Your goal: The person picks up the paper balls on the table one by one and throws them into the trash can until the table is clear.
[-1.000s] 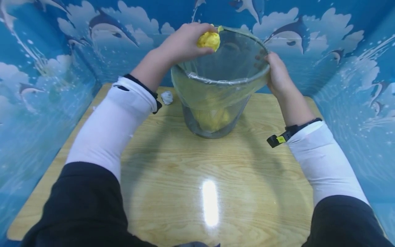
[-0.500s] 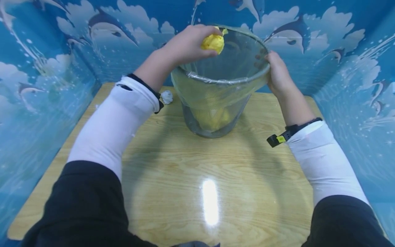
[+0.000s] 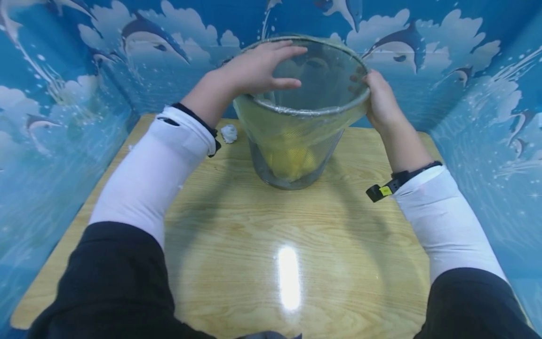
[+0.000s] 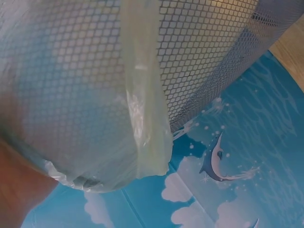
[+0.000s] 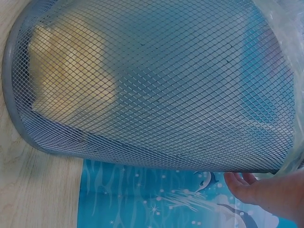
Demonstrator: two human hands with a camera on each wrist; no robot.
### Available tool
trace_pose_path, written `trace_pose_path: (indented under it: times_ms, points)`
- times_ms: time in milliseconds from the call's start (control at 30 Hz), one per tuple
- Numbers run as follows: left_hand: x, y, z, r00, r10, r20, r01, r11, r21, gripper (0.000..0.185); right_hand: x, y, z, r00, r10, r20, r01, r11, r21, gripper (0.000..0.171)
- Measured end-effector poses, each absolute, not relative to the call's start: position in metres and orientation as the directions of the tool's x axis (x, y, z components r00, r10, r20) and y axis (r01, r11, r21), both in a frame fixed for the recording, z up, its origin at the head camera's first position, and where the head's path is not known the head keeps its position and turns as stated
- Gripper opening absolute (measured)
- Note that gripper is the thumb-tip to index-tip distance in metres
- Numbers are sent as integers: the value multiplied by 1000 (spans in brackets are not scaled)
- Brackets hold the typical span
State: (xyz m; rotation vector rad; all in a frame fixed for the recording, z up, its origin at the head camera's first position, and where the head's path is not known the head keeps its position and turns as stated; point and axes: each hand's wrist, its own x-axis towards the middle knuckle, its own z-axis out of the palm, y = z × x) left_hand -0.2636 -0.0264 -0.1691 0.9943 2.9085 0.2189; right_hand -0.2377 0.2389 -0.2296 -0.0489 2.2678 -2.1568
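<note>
Grey wire-mesh wastebasket [image 3: 296, 155], round, tapering to the base, stands on the light wood-grain worktop [image 3: 271, 235], toward the far edge, roughly centred. It is lined with a thin translucent plastic bag [image 3: 292, 125] folded over the rim; a loose fold of the bag hangs down the outer mesh in the left wrist view [image 4: 145, 123].

Left hand [image 3: 254, 70] is over the near-left part of the rim, fingers straight and spread across the opening, holding nothing; grip is slack. Whether the palm touches the rim I cannot tell.

Right hand [image 3: 381, 101] is on the right side of the rim, thumb inside, fingers wrapped on the outside over the bag edge; grip is closed on the basket rim. Fingertips show at the lower edge of the right wrist view [image 5: 242, 183].

Yellow crumpled lumps [image 3: 292, 162] lie at the bottom of the basket, seen through mesh and bag; also as a pale yellow patch in the right wrist view [image 5: 71, 71].

Around: one small white crumpled paper ball [image 3: 229, 133] on the worktop, just left of the basket, beside the left sleeve [image 3: 165, 155]. Blue dolphin-and-cloud printed walls [image 3: 63, 94] close in the worktop on left, back and right. Black strap with a yellow tag [image 3: 383, 188] on the right wrist.
</note>
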Motion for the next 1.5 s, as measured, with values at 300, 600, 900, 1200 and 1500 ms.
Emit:
trace_pose_path:
  times_ms: [300,600,900,1200,1500]
  points:
    - [-264,-34,-170,-802,598,-4,592,795,133,72,-238,239,-230,-999,-42,17,-19,51,-999,53]
    - [-271,-53,-171,-827,558,68,562,815,144,71,-239,240,-230,-999,-47,15,-17,38,-999,54]
    - [-281,-75,-166,-861,499,97,508,843,177,69,-239,239,-229,-999,-29,18,-20,53,-998,50]
    - [-288,-103,-162,-917,370,146,398,844,359,65,-240,239,-228,-999,-27,24,-25,46,-999,49]
    - [-300,-133,-176,-958,250,138,285,862,419,66,-239,239,-227,-1000,-30,3,-4,20,-1000,52]
